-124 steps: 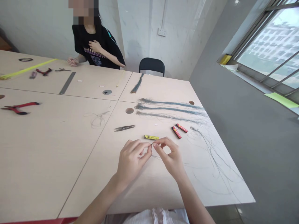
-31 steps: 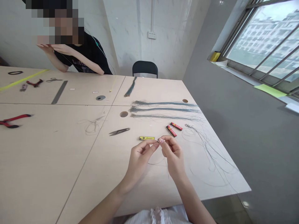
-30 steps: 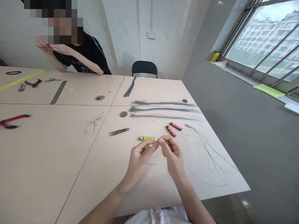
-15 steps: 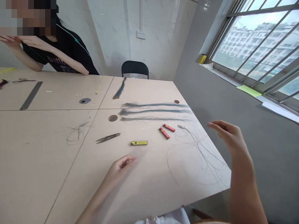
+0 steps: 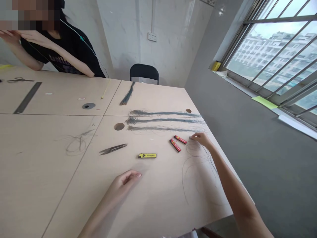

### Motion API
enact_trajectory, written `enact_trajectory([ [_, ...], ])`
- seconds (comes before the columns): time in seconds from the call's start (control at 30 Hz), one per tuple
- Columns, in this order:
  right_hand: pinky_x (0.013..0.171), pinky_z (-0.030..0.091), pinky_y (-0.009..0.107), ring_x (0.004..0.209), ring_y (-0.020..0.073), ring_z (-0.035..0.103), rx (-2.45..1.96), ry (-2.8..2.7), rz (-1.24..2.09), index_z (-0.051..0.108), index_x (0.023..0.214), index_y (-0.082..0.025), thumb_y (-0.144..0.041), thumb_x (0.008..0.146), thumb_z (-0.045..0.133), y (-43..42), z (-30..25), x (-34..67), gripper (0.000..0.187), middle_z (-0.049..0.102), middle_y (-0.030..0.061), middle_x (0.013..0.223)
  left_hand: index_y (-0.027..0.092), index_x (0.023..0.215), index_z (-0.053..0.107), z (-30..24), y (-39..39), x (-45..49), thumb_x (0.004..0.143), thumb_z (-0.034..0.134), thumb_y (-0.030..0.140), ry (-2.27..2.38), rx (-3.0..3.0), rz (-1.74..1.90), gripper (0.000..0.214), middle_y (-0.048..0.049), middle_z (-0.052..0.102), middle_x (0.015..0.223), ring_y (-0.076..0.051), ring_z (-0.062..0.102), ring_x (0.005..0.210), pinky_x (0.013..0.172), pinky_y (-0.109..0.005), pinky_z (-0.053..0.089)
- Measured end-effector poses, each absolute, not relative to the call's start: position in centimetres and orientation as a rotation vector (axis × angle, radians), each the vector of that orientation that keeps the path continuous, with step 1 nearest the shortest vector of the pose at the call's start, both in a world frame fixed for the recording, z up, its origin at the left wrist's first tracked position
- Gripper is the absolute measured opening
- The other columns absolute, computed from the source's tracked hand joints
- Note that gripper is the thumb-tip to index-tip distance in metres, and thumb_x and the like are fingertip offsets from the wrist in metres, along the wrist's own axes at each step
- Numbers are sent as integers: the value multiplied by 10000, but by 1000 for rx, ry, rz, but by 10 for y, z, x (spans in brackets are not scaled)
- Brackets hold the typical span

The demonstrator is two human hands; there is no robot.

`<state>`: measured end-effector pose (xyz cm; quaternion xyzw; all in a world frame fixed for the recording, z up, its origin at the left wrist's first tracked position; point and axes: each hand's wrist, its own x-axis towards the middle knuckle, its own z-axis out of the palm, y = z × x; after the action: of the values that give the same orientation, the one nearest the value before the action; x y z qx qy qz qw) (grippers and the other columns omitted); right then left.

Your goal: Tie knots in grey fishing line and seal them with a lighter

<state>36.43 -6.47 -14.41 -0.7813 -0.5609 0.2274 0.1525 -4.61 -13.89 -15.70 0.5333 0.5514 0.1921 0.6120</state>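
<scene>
My right hand reaches across the table, its fingertips pinched at the knotted end of a loose bundle of thin threads. Part of that bundle is hidden under the hand and forearm. Curled, with thumb against forefinger, my left hand rests on the tabletop, and I see nothing in it. Just beyond it lies a yellow lighter. Two red lighters, one nearer and one farther, sit left of my right fingertips. Thread snips lie to the left of the yellow lighter.
Three long bluish thread bundles stretch across the table, and a shorter one lies farther back. A thread tangle is on the left. Beyond are a table hole, a metal ruler, scissors and a seated person.
My right hand has come in from beyond the table's right edge, down to the knotted end of the loose threads, and closed there. The left hand has barely moved.
</scene>
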Motion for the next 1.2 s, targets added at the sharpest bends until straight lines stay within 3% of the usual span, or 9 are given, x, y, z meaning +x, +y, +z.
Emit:
enact_trajectory([
  [0.17, 582, 428, 260, 579, 122, 520, -2298, -1657, 540, 657, 964, -142, -418, 959, 584, -69, -143, 363, 286, 569, -20, 685, 169, 917, 674, -161, -139, -46, 777, 592, 720, 1268, 1226, 402, 574, 7, 484, 750, -171, 444, 710, 626, -249, 323],
  [0.33, 609, 383, 285, 684, 188, 589, -2356, -1712, 379, 658, 1132, -171, -390, 985, 439, -75, -128, 362, 343, 641, 37, 724, 171, 921, 659, -156, -139, -44, 774, 584, 729, 1269, 1215, 387, 581, 16, 455, 744, -166, 425, 707, 627, -250, 311],
  [0.53, 647, 415, 283, 743, 206, 635, -2362, -1841, 360, 601, 1267, -218, -229, 799, 564, -88, -102, 379, 470, 720, 35, 853, 171, 928, 665, -160, -138, -46, 778, 583, 719, 1253, 1231, 401, 574, 7, 483, 761, -174, 435, 720, 631, -254, 315],
  [0.63, 781, 440, 330, 779, 213, 649, -2339, -1881, 350, 613, 1244, -240, -183, 753, 571, -93, -96, 389, 497, 728, 17, 840, 169, 935, 665, -164, -138, -47, 793, 576, 712, 1241, 1254, 397, 568, 9, 477, 759, -170, 432, 717, 632, -252, 314],
  [0.73, 930, 397, 423, 857, 238, 661, -2303, -1878, 325, 658, 1136, -268, -205, 778, 577, -94, -96, 394, 372, 726, 2, 804, 166, 923, 660, -163, -139, -46, 802, 580, 700, 1238, 1279, 397, 553, 9, 479, 759, -168, 434, 723, 638, -251, 314],
  [0.87, 1005, 337, 521, 941, 274, 658, -2218, -1818, 339, 693, 1006, -270, -254, 812, 606, -91, -95, 396, 214, 726, 20, 797, 166, 922, 646, -159, -140, -45, 803, 576, 701, 1231, 1278, 389, 553, 10, 479, 761, -166, 431, 719, 633, -252, 311],
  [1.07, 819, 510, 396, 877, 248, 692, -1987, -1668, 593, 704, 1029, -222, -284, 808, 603, -87, -94, 393, 252, 733, 64, 846, 162, 913, 638, -159, -140, -40, 804, 560, 692, 1219, 1336, 377, 547, 12, 469, 743, -170, 434, 707, 626, -261, 311],
  [1.2, 712, 550, 383, 755, 233, 697, -1829, -1546, 748, 680, 1117, -195, -404, 781, 641, -89, -85, 382, 398, 707, 69, 858, 160, 913, 655, -153, -138, -35, 822, 542, 654, 1198, 1449, 363, 514, 5, 483, 728, -175, 438, 701, 629, -270, 303],
])
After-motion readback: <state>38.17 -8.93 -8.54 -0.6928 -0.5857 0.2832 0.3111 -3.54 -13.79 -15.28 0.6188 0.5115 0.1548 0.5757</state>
